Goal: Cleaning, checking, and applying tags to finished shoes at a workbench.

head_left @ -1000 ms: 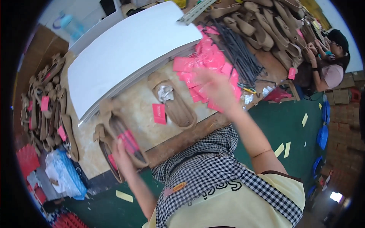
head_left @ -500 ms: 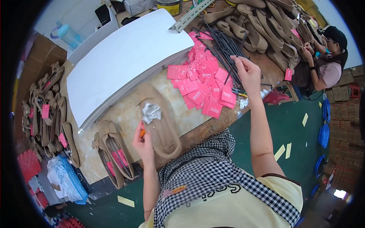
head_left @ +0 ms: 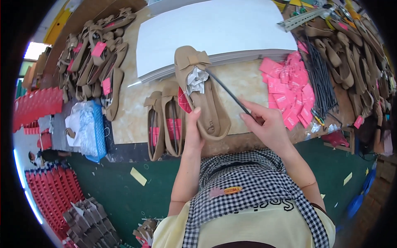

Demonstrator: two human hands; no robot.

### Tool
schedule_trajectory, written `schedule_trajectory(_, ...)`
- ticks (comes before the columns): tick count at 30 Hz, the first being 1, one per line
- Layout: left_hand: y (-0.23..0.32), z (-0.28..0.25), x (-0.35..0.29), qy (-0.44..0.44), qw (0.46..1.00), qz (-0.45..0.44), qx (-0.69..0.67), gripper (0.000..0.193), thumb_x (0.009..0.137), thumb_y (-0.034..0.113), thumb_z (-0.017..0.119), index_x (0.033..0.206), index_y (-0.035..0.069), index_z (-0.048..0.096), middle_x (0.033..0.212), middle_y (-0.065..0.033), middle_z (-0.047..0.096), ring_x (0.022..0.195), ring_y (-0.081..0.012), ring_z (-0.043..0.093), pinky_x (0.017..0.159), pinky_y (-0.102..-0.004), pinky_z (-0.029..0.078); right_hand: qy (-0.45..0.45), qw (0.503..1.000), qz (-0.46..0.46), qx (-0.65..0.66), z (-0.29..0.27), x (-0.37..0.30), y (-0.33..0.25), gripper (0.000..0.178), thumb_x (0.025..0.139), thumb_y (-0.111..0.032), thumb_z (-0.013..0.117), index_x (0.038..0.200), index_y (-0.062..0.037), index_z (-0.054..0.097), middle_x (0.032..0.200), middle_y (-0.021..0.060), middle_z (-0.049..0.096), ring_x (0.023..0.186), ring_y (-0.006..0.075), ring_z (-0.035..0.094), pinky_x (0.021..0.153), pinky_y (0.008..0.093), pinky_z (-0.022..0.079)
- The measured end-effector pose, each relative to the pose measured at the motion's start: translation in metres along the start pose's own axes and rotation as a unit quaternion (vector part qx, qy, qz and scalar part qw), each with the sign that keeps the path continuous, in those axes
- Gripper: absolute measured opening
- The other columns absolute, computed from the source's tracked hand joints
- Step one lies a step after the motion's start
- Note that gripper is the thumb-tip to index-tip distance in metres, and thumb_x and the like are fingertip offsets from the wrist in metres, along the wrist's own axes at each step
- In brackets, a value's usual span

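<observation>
My left hand (head_left: 193,130) is closed round the side of a tan flat shoe (head_left: 223,120) with a bow on its toe. Crumpled pale paper (head_left: 197,80) fills the toe, and a pink tag (head_left: 183,100) sticks out beside my left thumb. Between the fingers of my right hand (head_left: 266,126) is a thin dark stick (head_left: 227,90), slanting into the shoe with its far end at the paper. Left of my hands, a pair of matching shoes (head_left: 168,97) lies on the table, with dark sticks and pink tags inside.
A stack of white sheets (head_left: 215,27) lies behind the shoe. To the right are a heap of pink tags (head_left: 285,89), a bundle of dark sticks (head_left: 324,87) and many tan shoes (head_left: 351,62). More shoes (head_left: 93,53) and a blue basket (head_left: 98,132) holding plastic bags are at left.
My right hand has come from the bundle to the shoe, bringing the dark stick. The view has swung left, showing more of the left side.
</observation>
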State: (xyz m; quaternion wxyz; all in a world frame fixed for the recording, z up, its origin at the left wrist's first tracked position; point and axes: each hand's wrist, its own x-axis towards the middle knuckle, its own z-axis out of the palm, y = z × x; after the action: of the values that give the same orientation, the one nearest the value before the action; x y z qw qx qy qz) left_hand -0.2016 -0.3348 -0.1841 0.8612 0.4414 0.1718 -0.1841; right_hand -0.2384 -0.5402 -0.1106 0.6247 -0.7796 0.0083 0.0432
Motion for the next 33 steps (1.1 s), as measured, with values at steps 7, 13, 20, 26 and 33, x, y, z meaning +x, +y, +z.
schedule_trajectory(7, -0.014, -0.020, 0.010, 0.017, 0.987, 0.125, 0.103, 0.067, 0.090, 0.049, 0.048, 0.133, -0.003, 0.047, 0.122, -0.0176, 0.060, 0.109, -0.0273, 0.061, 0.094, -0.0382, 0.048, -0.097, 0.993, 0.055, -0.028, 0.015, 0.012, -0.012, 0.031, 0.094, -0.007, 0.058, 0.125, -0.0024, 0.062, 0.060, -0.0055, 0.046, 0.055, 0.0003, 0.039, 0.047, 0.0203, 0.030)
schedule_trajectory(13, -0.012, -0.021, 0.007, -0.043, 0.970, 0.170, 0.170, 0.074, 0.088, 0.045, 0.057, 0.140, -0.003, 0.034, 0.133, -0.0166, 0.048, 0.121, -0.0251, 0.050, 0.101, -0.0382, 0.042, -0.060, 0.997, 0.006, -0.055, 0.025, 0.020, -0.016, 0.030, 0.094, -0.010, 0.058, 0.123, -0.0012, 0.063, 0.059, -0.0050, 0.041, 0.054, 0.0019, 0.033, 0.045, 0.0234, 0.026)
schedule_trajectory(20, -0.043, 0.014, -0.005, -0.017, 0.954, 0.243, 0.176, 0.095, 0.086, 0.074, 0.047, 0.139, -0.004, 0.035, 0.131, -0.0153, 0.050, 0.120, -0.0246, 0.051, 0.101, -0.0379, 0.042, 0.134, 0.953, -0.195, -0.188, 0.052, 0.037, -0.008, 0.024, 0.090, -0.010, 0.061, 0.110, 0.0007, 0.067, 0.054, 0.0135, 0.053, 0.043, 0.0197, 0.054, 0.045, 0.0324, 0.040)
schedule_trajectory(26, -0.091, -0.055, 0.004, 0.072, 0.987, 0.111, 0.096, 0.065, 0.102, 0.048, 0.030, 0.147, 0.001, 0.028, 0.145, -0.0126, 0.039, 0.132, -0.0235, 0.040, 0.108, -0.0349, 0.033, 0.017, 0.943, -0.134, -0.305, 0.065, 0.022, -0.002, 0.025, 0.091, -0.014, 0.059, 0.113, -0.0033, 0.066, 0.061, 0.0121, 0.063, 0.051, 0.0245, 0.062, 0.049, 0.0372, 0.047)
schedule_trajectory(33, 0.045, -0.054, -0.044, 0.160, 0.544, 0.291, 0.771, 0.057, 0.065, 0.028, 0.079, 0.117, 0.015, 0.060, 0.125, -0.0229, 0.048, 0.120, -0.0458, 0.042, 0.101, -0.0555, 0.036, 0.038, 0.999, 0.018, -0.033, -0.025, 0.008, 0.040, 0.030, 0.097, -0.012, 0.052, 0.122, -0.0021, 0.063, 0.080, -0.0007, 0.071, 0.057, 0.0007, 0.043, 0.051, 0.0196, 0.036)
